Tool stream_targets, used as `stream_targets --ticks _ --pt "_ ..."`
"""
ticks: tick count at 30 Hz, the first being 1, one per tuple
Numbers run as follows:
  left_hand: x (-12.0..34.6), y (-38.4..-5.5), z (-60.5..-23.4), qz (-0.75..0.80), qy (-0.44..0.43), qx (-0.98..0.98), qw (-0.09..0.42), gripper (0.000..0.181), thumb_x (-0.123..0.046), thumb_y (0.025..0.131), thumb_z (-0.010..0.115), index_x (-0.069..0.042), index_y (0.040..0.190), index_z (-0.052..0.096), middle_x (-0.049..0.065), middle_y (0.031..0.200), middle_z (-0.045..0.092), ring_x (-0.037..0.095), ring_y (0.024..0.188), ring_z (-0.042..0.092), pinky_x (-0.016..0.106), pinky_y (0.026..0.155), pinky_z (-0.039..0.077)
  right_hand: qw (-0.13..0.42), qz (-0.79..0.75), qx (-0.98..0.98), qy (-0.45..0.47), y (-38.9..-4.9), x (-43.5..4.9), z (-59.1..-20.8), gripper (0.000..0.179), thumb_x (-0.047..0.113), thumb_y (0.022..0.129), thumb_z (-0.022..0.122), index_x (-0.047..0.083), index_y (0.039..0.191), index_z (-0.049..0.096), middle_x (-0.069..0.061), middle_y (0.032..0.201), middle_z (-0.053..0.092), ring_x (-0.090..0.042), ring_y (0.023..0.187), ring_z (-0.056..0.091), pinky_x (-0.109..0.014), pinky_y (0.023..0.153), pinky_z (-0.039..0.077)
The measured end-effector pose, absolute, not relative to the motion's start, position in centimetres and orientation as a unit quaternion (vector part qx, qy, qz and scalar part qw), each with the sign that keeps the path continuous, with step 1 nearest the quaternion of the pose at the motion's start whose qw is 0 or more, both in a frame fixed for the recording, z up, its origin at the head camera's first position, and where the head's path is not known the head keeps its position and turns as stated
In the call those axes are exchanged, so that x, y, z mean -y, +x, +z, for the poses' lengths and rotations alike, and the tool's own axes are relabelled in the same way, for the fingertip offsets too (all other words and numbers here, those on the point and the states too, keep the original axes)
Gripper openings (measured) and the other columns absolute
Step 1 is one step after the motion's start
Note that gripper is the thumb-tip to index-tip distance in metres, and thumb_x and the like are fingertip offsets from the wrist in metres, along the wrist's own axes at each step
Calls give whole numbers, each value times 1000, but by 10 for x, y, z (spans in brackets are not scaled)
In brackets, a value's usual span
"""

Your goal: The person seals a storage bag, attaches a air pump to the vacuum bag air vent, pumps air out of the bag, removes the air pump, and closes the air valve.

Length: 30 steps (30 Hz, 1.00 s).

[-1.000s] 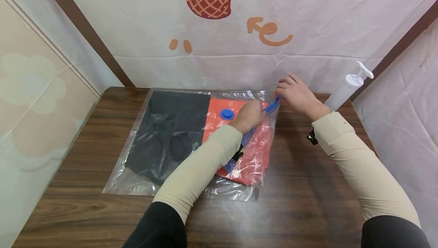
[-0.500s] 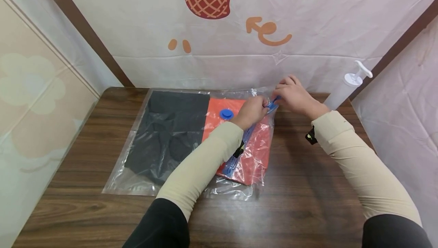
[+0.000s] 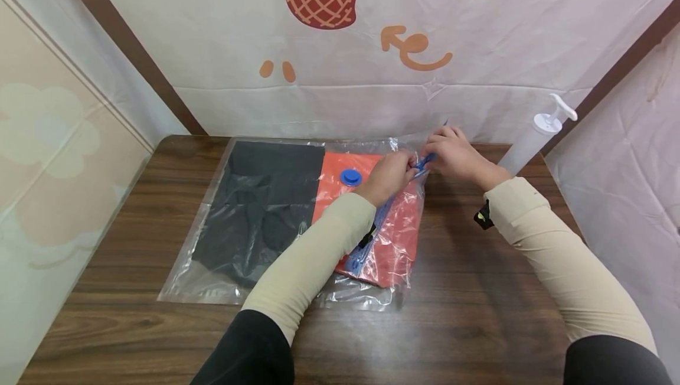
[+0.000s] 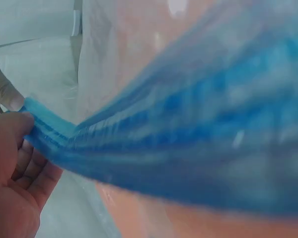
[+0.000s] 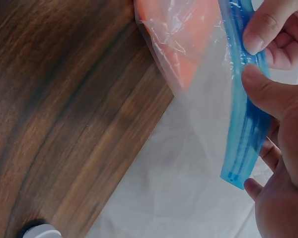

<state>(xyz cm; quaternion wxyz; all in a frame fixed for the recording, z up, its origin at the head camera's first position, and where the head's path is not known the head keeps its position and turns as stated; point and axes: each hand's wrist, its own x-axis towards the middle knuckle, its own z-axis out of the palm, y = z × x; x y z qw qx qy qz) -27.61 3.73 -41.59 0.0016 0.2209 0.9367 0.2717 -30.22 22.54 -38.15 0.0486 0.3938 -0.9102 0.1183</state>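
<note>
A clear vacuum storage bag (image 3: 183, 281) lies flat on the table, with folded dark cloth (image 3: 260, 196) and orange cloth (image 3: 406, 228) inside and a round blue valve (image 3: 351, 178) on top. Its blue zip strip (image 5: 241, 139) is lifted at the far right corner. My left hand (image 3: 389, 175) pinches the strip between thumb and fingers. Close beside it, nearer the strip's end, my right hand (image 3: 454, 155) pinches it too, thumb on top and fingers behind. In the left wrist view the strip (image 4: 154, 134) slants, blurred, toward the hands.
A white hand pump (image 3: 531, 140) with a T-shaped handle stands at the table's back right, just beyond the right forearm. A printed cloth wall (image 3: 340, 107) rises behind the wooden table (image 3: 467, 290), with more cloth at both sides.
My right hand has shifted slightly down toward the left hand, the two closing up along the strip. The strip's end now pokes up beyond the right fingers. The bag's body stays put.
</note>
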Motion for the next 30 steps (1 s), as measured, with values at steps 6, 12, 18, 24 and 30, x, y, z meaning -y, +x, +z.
stream_targets --ticks 6,12,18,24,30 --pt "-34 -275 -416 294 216 -931 4 19 -20 92 79 -12 90 62 -2 81 59 13 76 54 25 69 44 54 122 909 394 -301 -224 -383 13 4 83 82 4 93 73 -13 101 68 -40 112 49 -64 105 27" --pt "-32 -275 -418 293 195 -936 1 14 -24 94 76 -14 92 66 -3 82 64 12 76 58 26 70 47 54 119 907 401 -302 -221 -385 11 5 85 81 6 93 73 -11 100 69 -38 111 49 -63 103 29" --pt "-33 -276 -421 289 198 -937 -3 14 -25 95 74 -13 92 66 -3 82 65 12 75 59 26 69 48 52 121 909 395 -301 -221 -388 10 5 86 80 6 93 73 -11 99 68 -37 110 50 -64 103 29" --pt "-34 -275 -419 277 198 -940 0 13 -23 97 73 -12 93 65 -2 82 64 13 76 59 27 68 48 70 106 914 385 -300 -219 -393 7 5 87 78 7 91 72 -9 99 68 -36 111 51 -64 107 26" --pt "-33 -277 -421 277 198 -940 -4 14 -21 98 71 -12 90 63 0 80 62 14 75 58 28 69 47 81 88 919 377 -302 -217 -395 9 8 87 78 7 94 73 -8 99 68 -36 112 52 -66 108 25"
